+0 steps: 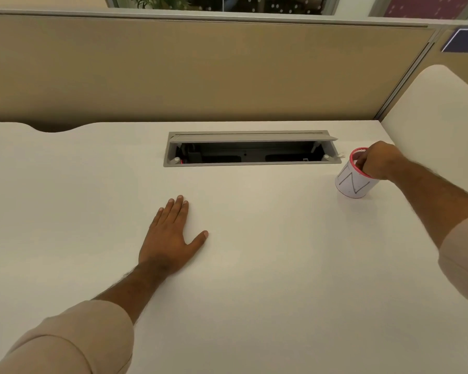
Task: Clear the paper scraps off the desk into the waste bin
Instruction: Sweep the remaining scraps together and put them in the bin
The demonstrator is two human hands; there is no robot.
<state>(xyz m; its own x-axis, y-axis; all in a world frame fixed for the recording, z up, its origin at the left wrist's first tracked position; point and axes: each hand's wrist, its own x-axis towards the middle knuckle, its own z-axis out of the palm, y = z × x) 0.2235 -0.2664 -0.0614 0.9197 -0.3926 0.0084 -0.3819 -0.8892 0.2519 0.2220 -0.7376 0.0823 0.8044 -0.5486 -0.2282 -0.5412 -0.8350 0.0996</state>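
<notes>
A small round waste bin (353,184), white-wrapped with a red mesh rim and pen-drawn letters on its side, stands at the right of the white desk (254,265). My right hand (377,160) reaches over its mouth, fingers bunched and dipping inside the rim; whether they hold a scrap is hidden. My left hand (170,238) lies flat on the desk near the middle, palm down, fingers apart, holding nothing. A tiny pale scrap (341,155) lies by the right end of the cable tray.
A grey cable tray (251,164) with its lid raised is set into the desk at the back. A tan partition (200,71) runs behind the desk. A white panel (438,109) rises at the right. The desk's back edge has a notch (52,128) at the left.
</notes>
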